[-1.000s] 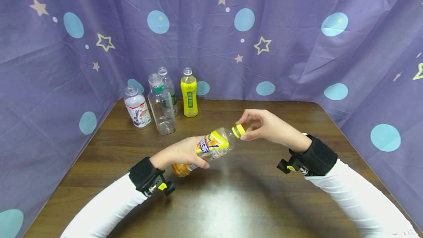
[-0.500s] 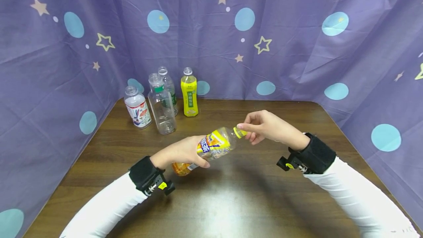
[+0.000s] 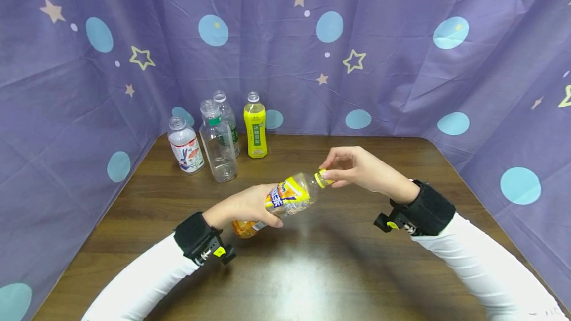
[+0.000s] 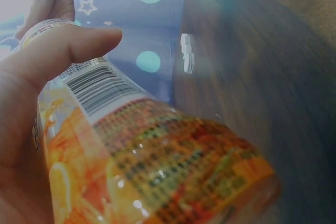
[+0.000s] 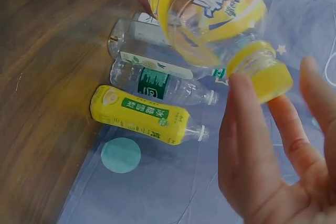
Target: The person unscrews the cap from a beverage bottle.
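Note:
A clear plastic bottle (image 3: 287, 196) with a yellow and orange label is held tilted above the wooden table (image 3: 339, 271), neck pointing right and up. My left hand (image 3: 247, 207) grips its lower body; the thumb (image 4: 63, 51) lies across the label near the barcode. My right hand (image 3: 343, 168) pinches the yellow cap (image 3: 319, 178) between thumb and fingers. In the right wrist view the cap (image 5: 269, 80) sits between the thumb (image 5: 244, 124) and the fingers behind it, below the bottle's shoulder (image 5: 210, 14).
Several empty bottles stand at the table's back left: a white-labelled one (image 3: 185, 145), a tall clear one (image 3: 218, 145), a green-labelled one (image 3: 229, 115) behind it, and a yellow one (image 3: 255, 125). A purple star-patterned curtain (image 3: 401, 53) closes off three sides.
My right hand's fingers have shifted and turned around the yellow cap, hiding more of it. The bottle and my left hand have stayed almost still.

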A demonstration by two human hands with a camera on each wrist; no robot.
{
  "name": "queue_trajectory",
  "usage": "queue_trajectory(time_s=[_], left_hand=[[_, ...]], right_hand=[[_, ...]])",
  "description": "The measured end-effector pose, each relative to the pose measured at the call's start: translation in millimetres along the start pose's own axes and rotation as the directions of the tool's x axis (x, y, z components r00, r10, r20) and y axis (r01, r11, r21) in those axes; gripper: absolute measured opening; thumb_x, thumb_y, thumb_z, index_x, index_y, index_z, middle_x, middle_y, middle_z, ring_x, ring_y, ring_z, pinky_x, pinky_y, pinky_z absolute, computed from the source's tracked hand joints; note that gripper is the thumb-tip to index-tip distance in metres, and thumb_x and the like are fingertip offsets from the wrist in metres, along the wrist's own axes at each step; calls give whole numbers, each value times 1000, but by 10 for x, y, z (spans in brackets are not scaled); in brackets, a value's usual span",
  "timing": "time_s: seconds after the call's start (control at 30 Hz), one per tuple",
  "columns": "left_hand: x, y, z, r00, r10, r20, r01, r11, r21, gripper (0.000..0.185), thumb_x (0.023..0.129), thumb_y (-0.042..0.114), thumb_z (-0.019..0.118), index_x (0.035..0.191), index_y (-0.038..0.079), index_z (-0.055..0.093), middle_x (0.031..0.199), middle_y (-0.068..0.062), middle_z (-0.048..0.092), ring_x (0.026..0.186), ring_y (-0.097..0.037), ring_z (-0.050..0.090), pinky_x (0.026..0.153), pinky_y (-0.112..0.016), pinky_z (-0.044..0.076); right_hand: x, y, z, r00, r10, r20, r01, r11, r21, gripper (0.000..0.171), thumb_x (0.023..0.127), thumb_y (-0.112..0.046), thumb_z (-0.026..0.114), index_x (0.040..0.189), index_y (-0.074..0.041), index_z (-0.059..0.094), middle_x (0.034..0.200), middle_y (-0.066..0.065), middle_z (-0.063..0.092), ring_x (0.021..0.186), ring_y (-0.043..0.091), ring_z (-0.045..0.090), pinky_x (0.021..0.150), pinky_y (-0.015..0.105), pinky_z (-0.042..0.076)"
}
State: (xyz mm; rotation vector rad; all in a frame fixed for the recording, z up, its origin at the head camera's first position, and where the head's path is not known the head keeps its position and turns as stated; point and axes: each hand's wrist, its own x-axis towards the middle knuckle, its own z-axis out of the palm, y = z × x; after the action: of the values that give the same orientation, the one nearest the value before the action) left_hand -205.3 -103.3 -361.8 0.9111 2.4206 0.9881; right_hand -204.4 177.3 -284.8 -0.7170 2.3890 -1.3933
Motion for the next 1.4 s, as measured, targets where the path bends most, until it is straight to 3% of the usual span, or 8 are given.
queue_trajectory(time_s=[0.23,0.43,0.6,0.73,0.9,1.07,1.23,1.4], left_hand=[[-1,26,6,1000,6,11,-6,1000,-1,60,67,26,83,118,11,55,96,1,65,80,-9,60,71,-26,51],[-9,16,13,1000,10,8,-10,1000,-9,59,67,25,83,117,10,56,96,1,65,80,-9,60,71,-27,51],[-8,4,14,1000,6,5,-6,1000,-9,59,67,25,83,116,10,56,96,1,65,80,-10,60,71,-27,51],[-6,0,15,1000,-2,5,2,1000,-15,59,67,25,83,116,10,55,96,1,65,80,-10,60,72,-27,51],[-12,5,13,1000,2,13,-2,1000,-24,59,67,26,83,117,9,55,97,0,65,81,-10,60,72,-27,51],[-2,19,-3,1000,1,14,0,1000,-18,59,67,26,83,117,10,56,98,0,65,82,-10,61,72,-27,52],[4,26,-10,1000,-5,9,5,1000,-2,59,67,26,83,116,10,56,97,1,65,81,-10,61,72,-27,52],[6,18,-6,1000,2,16,-2,1000,0,60,67,27,83,117,10,55,97,0,65,81,-10,60,72,-27,52]], right_hand=[[4,-23,-12,990,143,20,-142,989,-38,31,90,-19,68,112,0,57,94,12,68,76,22,68,69,41,58],[9,-16,-24,967,247,62,-242,968,-70,33,93,-29,65,96,3,58,76,8,65,64,18,64,64,37,58],[5,15,-29,987,131,87,-129,991,-39,21,88,-13,70,95,2,57,81,10,64,68,17,65,67,39,58],[-1,24,-31,995,16,98,-14,1000,-19,31,79,0,76,104,0,58,94,13,67,75,18,68,70,36,58],[10,23,-14,998,4,60,-4,1000,6,26,82,-5,75,102,0,60,97,14,67,79,21,68,71,35,58],[20,-4,-10,994,112,4,-111,994,-17,29,93,-23,66,108,0,56,92,12,65,74,21,65,68,41,59],[3,-65,-30,956,290,36,-286,954,-90,41,94,-39,61,99,2,54,77,10,63,63,18,62,65,38,58],[1,-72,-47,950,305,73,-295,948,-123,43,94,-41,61,85,1,56,70,9,64,59,16,61,61,35,57]])
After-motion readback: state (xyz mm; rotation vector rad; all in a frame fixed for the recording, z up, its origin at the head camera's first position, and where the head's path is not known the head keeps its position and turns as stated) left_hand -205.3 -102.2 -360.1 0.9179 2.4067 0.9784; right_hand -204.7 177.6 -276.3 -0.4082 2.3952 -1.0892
